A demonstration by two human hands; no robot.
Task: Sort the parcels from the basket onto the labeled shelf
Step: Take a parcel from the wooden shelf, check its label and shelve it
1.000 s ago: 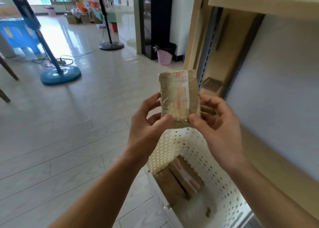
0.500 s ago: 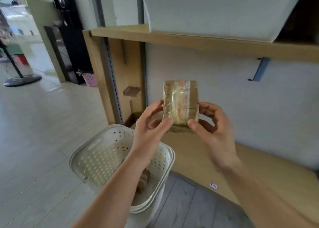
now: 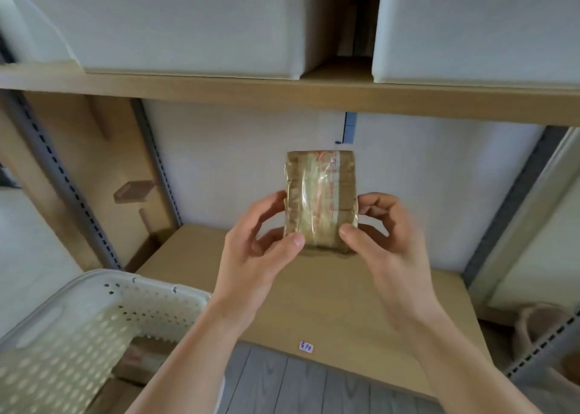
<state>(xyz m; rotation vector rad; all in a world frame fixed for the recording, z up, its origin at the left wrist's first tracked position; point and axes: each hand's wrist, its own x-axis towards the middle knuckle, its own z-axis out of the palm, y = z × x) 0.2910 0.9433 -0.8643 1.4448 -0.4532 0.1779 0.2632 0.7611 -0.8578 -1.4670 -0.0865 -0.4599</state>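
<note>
While both hands grip it upright above the lower shelf [image 3: 329, 313], the taped brown parcel [image 3: 320, 200] is pinched at its lower edges: left hand [image 3: 263, 244] with thumb in front and fingers curled behind, right hand [image 3: 386, 241] likewise. A small label [image 3: 306, 347], its writing illegible, marks the shelf's front edge. At lower left, the white perforated basket [image 3: 94, 329] holds what appears to be another parcel [image 3: 141, 360].
</note>
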